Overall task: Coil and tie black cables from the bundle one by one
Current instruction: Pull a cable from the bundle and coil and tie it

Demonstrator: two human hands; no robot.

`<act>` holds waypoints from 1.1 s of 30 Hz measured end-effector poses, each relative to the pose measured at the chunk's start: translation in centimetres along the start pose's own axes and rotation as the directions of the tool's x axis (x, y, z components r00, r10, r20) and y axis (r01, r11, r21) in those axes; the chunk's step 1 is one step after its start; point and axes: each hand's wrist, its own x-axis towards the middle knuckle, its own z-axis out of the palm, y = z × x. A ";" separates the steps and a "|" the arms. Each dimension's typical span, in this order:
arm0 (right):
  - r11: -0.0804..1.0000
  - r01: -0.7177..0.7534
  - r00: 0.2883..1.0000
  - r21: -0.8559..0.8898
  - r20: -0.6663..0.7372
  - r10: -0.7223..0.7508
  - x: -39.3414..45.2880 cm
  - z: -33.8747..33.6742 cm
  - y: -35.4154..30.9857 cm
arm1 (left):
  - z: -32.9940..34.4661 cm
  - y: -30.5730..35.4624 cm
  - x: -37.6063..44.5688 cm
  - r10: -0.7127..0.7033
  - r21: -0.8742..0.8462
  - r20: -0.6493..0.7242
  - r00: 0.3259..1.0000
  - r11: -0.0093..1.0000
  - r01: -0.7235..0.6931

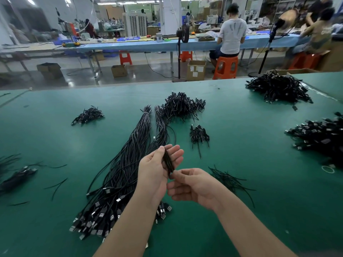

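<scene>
Head view: left hand point(156, 169) cradles a folded coil of thin black cable point(168, 162), axis running 11 to 5 o'clock; right hand point(193, 186) pinches its lower end. Long black cable bundle point(128, 160) lies at 10 o'clock, nearer the left.

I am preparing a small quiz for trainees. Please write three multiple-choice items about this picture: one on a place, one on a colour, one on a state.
1. Where do the loose cable ties lie?
A. right of the right hand
B. on an orange stool
C. in a cardboard box

2. What colour is the table cover?
A. red
B. green
C. white

3. What is the left hand doing?
A. resting flat on the table
B. holding a folded black cable
C. hanging empty

Key: 1 A, the thin ties are strewn on the table beside the right hand. 2 B, green shows around every pile. 3 B, the cable lies in the palm under the thumb, while the right fingers pinch its lower end.
</scene>
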 end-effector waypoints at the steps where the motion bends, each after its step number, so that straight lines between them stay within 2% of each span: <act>1: 1.000 0.004 1.000 0.014 0.013 -0.005 0.1 -0.1 0.1 | 0.0 0.0 0.0 -0.002 0.008 0.012 1.000 1.000 0.001; 11: 1.000 0.003 0.991 0.004 0.137 -0.004 0.4 -2.4 -0.1 | -0.3 0.2 -0.1 -0.050 0.047 0.163 0.985 0.998 0.042; 16: 0.992 0.116 0.966 0.042 0.230 -0.122 0.9 -2.6 -0.7 | -0.2 0.0 -0.5 -0.125 0.130 0.227 0.966 0.987 0.098; 22: 0.939 0.274 0.962 -0.209 0.046 -0.270 1.6 -1.7 -0.7 | -0.9 -0.7 -0.3 -0.091 0.301 0.229 0.969 0.953 0.019; 26: 0.860 0.291 0.930 -0.420 -0.085 -0.356 2.1 -1.8 -0.3 | -1.3 -1.0 0.1 -0.049 0.381 0.207 0.977 0.924 -0.034; 29: 0.759 0.265 0.912 -0.595 -0.100 -0.397 2.4 -2.0 -0.1 | -1.6 -1.3 0.3 -0.041 0.465 0.183 0.982 0.884 -0.050; 33: 0.722 0.250 0.908 -0.645 -0.103 -0.406 2.6 -2.1 0.2 | -1.7 -1.4 0.4 -0.024 0.609 0.157 0.987 0.789 -0.078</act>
